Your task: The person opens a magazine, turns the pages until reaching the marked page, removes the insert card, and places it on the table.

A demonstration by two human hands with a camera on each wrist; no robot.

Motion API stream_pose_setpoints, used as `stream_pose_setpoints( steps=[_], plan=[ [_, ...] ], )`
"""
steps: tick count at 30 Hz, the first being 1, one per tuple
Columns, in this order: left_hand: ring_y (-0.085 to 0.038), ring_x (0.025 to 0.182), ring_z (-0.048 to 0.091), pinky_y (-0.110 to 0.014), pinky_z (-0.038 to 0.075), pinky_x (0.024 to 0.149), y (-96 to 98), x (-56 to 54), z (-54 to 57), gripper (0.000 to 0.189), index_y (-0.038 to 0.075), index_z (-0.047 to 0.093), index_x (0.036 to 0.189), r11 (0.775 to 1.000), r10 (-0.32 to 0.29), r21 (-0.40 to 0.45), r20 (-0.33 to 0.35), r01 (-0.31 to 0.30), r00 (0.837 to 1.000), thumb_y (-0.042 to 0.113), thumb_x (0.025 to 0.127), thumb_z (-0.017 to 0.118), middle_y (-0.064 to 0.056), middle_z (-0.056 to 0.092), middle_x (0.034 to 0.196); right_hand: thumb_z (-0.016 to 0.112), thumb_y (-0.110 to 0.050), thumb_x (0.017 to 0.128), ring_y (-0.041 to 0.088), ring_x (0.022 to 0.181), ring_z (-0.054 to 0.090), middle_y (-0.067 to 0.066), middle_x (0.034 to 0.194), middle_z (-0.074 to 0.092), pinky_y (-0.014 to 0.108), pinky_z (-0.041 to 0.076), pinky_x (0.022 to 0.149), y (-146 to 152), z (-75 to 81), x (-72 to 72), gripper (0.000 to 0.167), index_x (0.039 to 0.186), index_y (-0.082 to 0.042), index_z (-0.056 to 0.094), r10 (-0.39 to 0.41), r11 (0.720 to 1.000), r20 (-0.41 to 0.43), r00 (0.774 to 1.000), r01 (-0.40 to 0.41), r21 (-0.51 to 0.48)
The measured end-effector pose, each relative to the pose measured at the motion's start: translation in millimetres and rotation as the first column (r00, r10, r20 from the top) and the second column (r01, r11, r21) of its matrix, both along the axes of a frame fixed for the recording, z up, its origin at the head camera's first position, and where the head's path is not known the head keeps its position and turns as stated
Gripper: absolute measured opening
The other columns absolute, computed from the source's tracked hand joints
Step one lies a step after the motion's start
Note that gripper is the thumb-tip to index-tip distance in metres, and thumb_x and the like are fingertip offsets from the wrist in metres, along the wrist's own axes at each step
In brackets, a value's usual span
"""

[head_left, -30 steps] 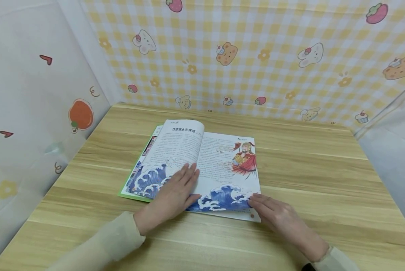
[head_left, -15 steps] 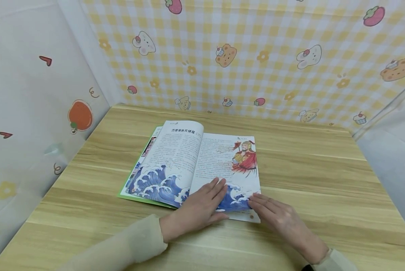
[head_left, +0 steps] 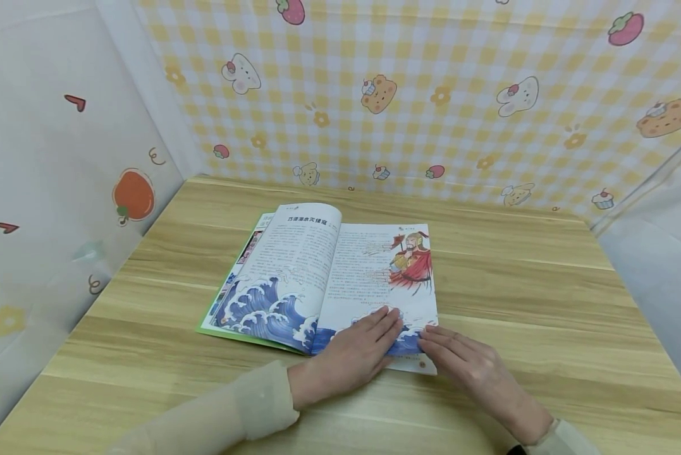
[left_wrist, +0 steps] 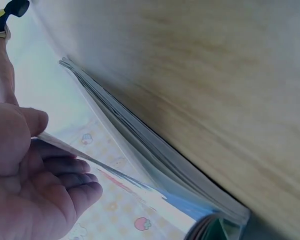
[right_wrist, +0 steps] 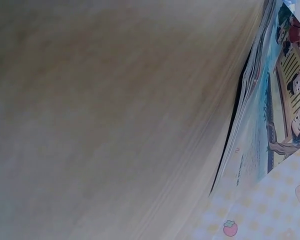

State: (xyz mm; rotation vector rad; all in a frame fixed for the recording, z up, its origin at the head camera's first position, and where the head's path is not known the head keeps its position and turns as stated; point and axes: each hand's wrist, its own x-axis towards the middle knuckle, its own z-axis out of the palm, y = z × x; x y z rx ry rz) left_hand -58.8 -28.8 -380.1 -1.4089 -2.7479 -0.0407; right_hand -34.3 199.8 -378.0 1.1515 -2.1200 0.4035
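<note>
An open magazine (head_left: 294,253) with a green cover edge and blue wave drawings lies on the table. Its right-hand page (head_left: 354,278) is slightly raised, with another page showing below its lower edge. My left hand (head_left: 351,354) lies over that lower edge. In the left wrist view, the page runs between the thumb (left_wrist: 35,122) and the other fingers, thumb on the table side. At the page's lower right corner, my right hand (head_left: 477,373) pinches the edge, its thumb hidden in the head view. Only a bit of that hand enters the right wrist view, beside a cartoon-printed page (right_wrist: 295,100).
The magazine rests on a wood-grain table (head_left: 516,284). Behind it hangs a yellow checked cloth (head_left: 448,114) printed with bears and strawberries. A white printed cloth (head_left: 44,158) hangs at the left, and another white one (head_left: 659,253) at the right.
My left hand has slid rightward from the magazine's fold along the page's lower part, and its thumb has gone out of sight. The right hand stays at the corner.
</note>
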Motion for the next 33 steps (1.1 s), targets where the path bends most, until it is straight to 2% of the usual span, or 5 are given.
stream_pose_setpoints(
  steps=[14, 18, 22, 25, 33],
  plan=[
    [-0.022, 0.139, 0.033, -0.03, 0.033, 0.11, 1.2, -2.7, 1.9, 0.045, 0.007, 0.037, 0.144, 1.0, -0.004, 0.026, -0.041, 0.005, 0.999, 0.017, 0.1, 0.042, -0.009, 0.035, 0.15, 0.04, -0.017, 0.102, 0.024, 0.087, 0.069, 0.01, 0.098, 0.072, 0.027, 0.053, 0.081, 0, -2.2, -1.2, 0.035, 0.097, -0.002, 0.072, -0.021, 0.999, -0.003, 1.0, 0.021, -0.046],
    [-0.024, 0.137, 0.035, -0.031, 0.035, 0.109, -0.9, -5.6, 2.7, 0.045, 0.005, 0.038, 0.143, 0.997, -0.001, 0.071, -0.059, 0.005, 0.998, 0.013, 0.099, 0.043, -0.011, 0.037, 0.149, 0.043, -0.018, 0.101, 0.025, 0.088, 0.068, 0.011, 0.098, 0.071, 0.023, 0.05, 0.087, 1, -1.8, -2.0, 0.034, 0.098, -0.001, 0.072, -0.037, 0.996, -0.003, 0.999, 0.036, -0.083],
    [-0.026, 0.136, 0.037, -0.032, 0.035, 0.108, -3.1, -9.2, 3.2, 0.047, 0.002, 0.039, 0.142, 0.994, 0.007, 0.11, -0.069, 0.001, 0.998, 0.008, 0.096, 0.044, -0.013, 0.039, 0.147, 0.045, -0.021, 0.1, 0.024, 0.091, 0.067, 0.014, 0.1, 0.07, 0.018, 0.043, 0.097, 1, -0.1, -2.8, 0.034, 0.101, 0.001, 0.071, -0.068, 0.99, -0.009, 0.998, 0.067, -0.124],
    [-0.027, 0.136, 0.036, -0.033, 0.034, 0.109, -4.6, -12.0, 3.7, 0.048, 0.001, 0.037, 0.143, 0.992, 0.018, 0.126, -0.056, -0.011, 0.998, 0.006, 0.096, 0.043, -0.015, 0.039, 0.147, 0.045, -0.022, 0.101, 0.021, 0.098, 0.065, 0.015, 0.102, 0.07, 0.016, 0.037, 0.101, 2, 1.7, -3.0, 0.034, 0.103, 0.002, 0.07, -0.084, 0.986, 0.002, 0.996, 0.084, -0.143],
    [-0.028, 0.137, 0.035, -0.035, 0.034, 0.109, -7.6, -15.6, 5.2, 0.048, -0.001, 0.031, 0.145, 0.986, 0.021, 0.168, -0.009, -0.019, 1.0, 0.005, 0.097, 0.039, -0.016, 0.036, 0.148, 0.044, -0.022, 0.101, 0.016, 0.111, 0.061, 0.017, 0.103, 0.069, 0.016, 0.036, 0.102, 3, 1.7, -3.3, 0.035, 0.103, 0.003, 0.069, -0.085, 0.985, 0.012, 0.996, 0.086, -0.151]
  ],
)
